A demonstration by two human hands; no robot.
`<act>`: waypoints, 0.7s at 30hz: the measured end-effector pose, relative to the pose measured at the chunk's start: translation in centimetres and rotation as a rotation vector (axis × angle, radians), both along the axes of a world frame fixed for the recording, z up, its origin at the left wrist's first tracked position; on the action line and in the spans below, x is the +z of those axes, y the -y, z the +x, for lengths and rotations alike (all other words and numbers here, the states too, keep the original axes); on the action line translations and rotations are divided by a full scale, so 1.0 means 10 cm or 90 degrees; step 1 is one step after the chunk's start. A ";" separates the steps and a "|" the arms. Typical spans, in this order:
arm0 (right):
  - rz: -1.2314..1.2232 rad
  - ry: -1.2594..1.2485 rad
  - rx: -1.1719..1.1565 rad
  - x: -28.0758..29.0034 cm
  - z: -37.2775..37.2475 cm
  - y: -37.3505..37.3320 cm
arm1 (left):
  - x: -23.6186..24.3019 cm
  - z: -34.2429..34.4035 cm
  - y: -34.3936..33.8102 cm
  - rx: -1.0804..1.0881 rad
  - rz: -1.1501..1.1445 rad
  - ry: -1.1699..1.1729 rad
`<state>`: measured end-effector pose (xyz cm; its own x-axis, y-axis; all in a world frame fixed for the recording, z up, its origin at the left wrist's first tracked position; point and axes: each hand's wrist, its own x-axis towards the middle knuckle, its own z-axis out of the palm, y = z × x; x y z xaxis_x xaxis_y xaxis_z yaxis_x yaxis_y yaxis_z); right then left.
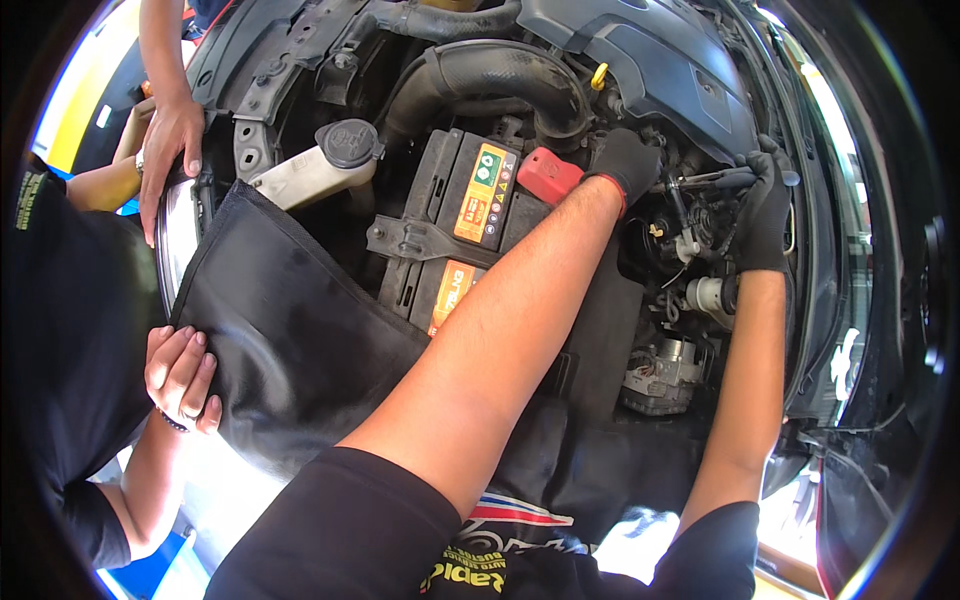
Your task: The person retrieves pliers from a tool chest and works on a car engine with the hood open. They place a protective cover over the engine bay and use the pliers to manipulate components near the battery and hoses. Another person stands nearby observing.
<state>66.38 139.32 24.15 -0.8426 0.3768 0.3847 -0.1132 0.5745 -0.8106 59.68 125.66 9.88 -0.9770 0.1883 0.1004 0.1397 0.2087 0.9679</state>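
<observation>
My left hand (628,163), in a black glove, reaches into the engine bay just right of the red terminal cover (549,176) on the car battery (440,215). Its fingers curl downward by the head end of a slim tool, and what they hold is hidden. My right hand (764,210), also gloved in black, is closed around that hand tool (735,178), which has a dark handle with a rounded grey end and lies nearly level. The tool's exact kind is unclear. Hoses and metal fittings (690,243) sit below it.
A black engine cover (640,60) and a thick air duct (480,85) lie beyond my hands. A capped white reservoir (325,165) stands left of the battery. Black protective sheeting (290,320) drapes the near fender. At the left, other people's hands (180,375) rest on the car's edge and sheeting.
</observation>
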 end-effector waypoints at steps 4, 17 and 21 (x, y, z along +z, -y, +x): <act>0.483 -0.133 0.026 -0.01 0.02 0.03 | 0.08 0.06 0.07 -0.008 0.048 0.053; 0.286 -0.199 -0.006 -0.12 0.08 0.02 | 0.01 0.06 0.04 0.001 0.064 0.032; -0.282 -0.039 0.001 -0.03 0.00 -0.01 | -0.11 -0.05 -0.04 0.002 -0.045 -0.109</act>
